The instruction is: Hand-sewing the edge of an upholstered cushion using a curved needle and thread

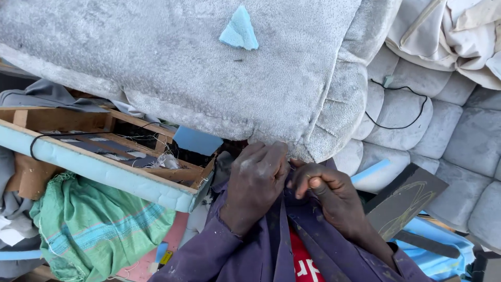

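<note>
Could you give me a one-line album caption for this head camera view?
Both hands, left hand and right hand, pinch the grey upholstered cushion edge beside a wooden frame.

One head-worn view looks steeply down, close over both hands at the grey cushion's (209, 68) lower edge.

Grey cushion (172, 68) bears a pale blue foam scrap (239, 30); green sack (94, 230) has blue stripes; sleeves (209, 256) purple.

Not seeing any real labels, signs or screens here; the only package-like thing is a green woven sack (96, 227) with teal stripes, sitting crumpled at lower left under the wooden frame (99, 151)
</note>
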